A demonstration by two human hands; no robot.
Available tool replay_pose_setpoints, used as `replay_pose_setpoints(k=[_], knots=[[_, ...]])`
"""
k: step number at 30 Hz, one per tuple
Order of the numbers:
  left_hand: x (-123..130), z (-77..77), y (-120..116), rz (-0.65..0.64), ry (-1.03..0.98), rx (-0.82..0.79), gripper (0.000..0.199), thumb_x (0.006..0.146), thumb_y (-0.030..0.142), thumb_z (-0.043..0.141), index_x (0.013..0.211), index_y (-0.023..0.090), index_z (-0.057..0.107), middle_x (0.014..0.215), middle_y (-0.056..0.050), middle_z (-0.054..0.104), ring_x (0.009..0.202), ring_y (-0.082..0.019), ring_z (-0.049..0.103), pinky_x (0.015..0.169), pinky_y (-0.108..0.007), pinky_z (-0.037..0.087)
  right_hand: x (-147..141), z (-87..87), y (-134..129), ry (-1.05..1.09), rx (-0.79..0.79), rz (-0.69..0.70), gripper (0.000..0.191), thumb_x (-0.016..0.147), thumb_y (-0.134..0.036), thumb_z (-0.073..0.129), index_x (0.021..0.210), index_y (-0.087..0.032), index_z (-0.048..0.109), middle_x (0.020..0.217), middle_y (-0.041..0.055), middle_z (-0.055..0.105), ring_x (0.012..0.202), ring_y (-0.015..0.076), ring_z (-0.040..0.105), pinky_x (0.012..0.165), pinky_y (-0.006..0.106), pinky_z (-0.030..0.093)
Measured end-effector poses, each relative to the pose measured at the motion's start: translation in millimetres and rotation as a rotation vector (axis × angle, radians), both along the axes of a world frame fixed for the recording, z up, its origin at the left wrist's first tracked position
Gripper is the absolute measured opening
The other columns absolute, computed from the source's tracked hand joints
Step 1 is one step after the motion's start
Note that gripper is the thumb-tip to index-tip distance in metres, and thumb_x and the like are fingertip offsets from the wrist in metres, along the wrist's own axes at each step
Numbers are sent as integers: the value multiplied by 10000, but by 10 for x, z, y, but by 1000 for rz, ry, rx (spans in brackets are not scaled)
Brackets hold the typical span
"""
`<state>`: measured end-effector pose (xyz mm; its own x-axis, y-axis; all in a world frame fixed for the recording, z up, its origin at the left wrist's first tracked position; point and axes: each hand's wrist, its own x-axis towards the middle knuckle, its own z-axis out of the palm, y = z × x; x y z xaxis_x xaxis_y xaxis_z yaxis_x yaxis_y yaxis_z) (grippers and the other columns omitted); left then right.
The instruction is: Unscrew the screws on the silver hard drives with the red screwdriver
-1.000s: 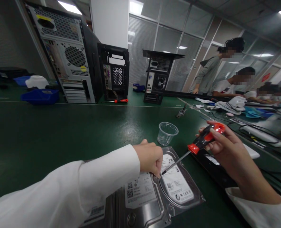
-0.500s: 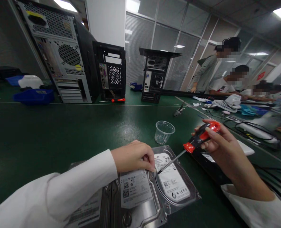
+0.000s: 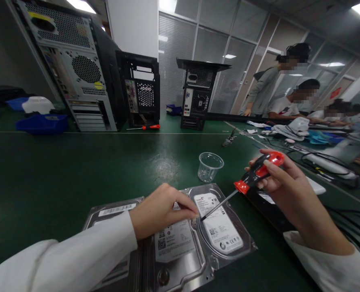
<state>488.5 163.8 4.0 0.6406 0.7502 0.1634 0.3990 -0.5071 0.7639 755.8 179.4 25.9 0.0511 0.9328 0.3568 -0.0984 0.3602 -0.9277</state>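
The right hand (image 3: 281, 178) has a red and black screwdriver (image 3: 256, 174). Its grip is closed around the handle, thumb on one side and fingers on the other. The screwdriver leans, with its tip down by the left edge of the white label on the right drive (image 3: 224, 231). I cannot tell if the tip touches the drive.

The left hand (image 3: 163, 211) reaches over the middle drive (image 3: 183, 269). Its grip is a pinch, with the thumb and finger tips together at that drive's right edge, near the screwdriver's tip. I cannot tell if a tiny thing is between them. The left drive (image 3: 116, 207) is partly under the left arm. All three drives lie side by side on the green surface (image 3: 107, 162).

A clear cup (image 3: 210, 167) stands upright just behind the right drive, top side up. Bright spots show in the bottom, but I cannot tell if they are things or just shine.

Far on the left sits a blue bin (image 3: 43, 125), with a white thing (image 3: 37, 105) just behind it. A small blue bin (image 3: 174, 109) sits between two computer cases (image 3: 197, 97). Its inside looks dark, so I cannot tell what it holds.
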Motion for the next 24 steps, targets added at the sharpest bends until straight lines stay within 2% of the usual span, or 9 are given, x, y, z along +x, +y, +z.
replay_pose_setpoints(k=[3, 7, 13, 18, 24], knots=[[4, -44, -13, -16, 57, 107, 85, 856, 221, 615, 883, 214, 695, 857, 24, 687, 796, -129, 605, 704, -216, 416, 4, 8, 5, 1, -4, -7, 398, 735, -333, 739, 1078, -218, 572, 943, 69, 608, 761, 150, 603, 494, 128, 498], [5, -133, -36, -3, 100, 252, 46, 856, 260, 622, 843, 242, 661, 883, 28, 621, 905, -165, 493, 754, -269, 351, 3, -3, 17, -2, -5, -5, 395, 732, -345, 741, 1071, -233, 574, 936, 67, 607, 778, 164, 606, 491, 137, 499], [53, -151, -18, 162, 199, 103, 88, 715, 400, 755, 755, 350, 695, 965, 35, 521, 968, -207, 429, 806, -357, 222, -9, -9, 1, -4, -9, 4, 383, 732, -342, 740, 1063, -238, 579, 937, 63, 606, 769, 162, 609, 486, 137, 502], [71, -128, 21, 171, 190, 11, 93, 701, 398, 772, 730, 358, 693, 925, 56, 532, 982, -200, 431, 804, -359, 193, -16, 9, -19, 2, 8, -10, 383, 724, -327, 744, 1061, -245, 582, 924, 55, 607, 777, 178, 621, 464, 146, 503], [58, -148, 11, 162, 197, 41, 82, 724, 376, 761, 760, 353, 692, 946, 58, 534, 988, -196, 432, 793, -347, 187, -25, 13, -39, 11, 42, 0, 360, 746, -318, 723, 1067, -245, 577, 920, 52, 607, 772, 175, 623, 447, 145, 496]])
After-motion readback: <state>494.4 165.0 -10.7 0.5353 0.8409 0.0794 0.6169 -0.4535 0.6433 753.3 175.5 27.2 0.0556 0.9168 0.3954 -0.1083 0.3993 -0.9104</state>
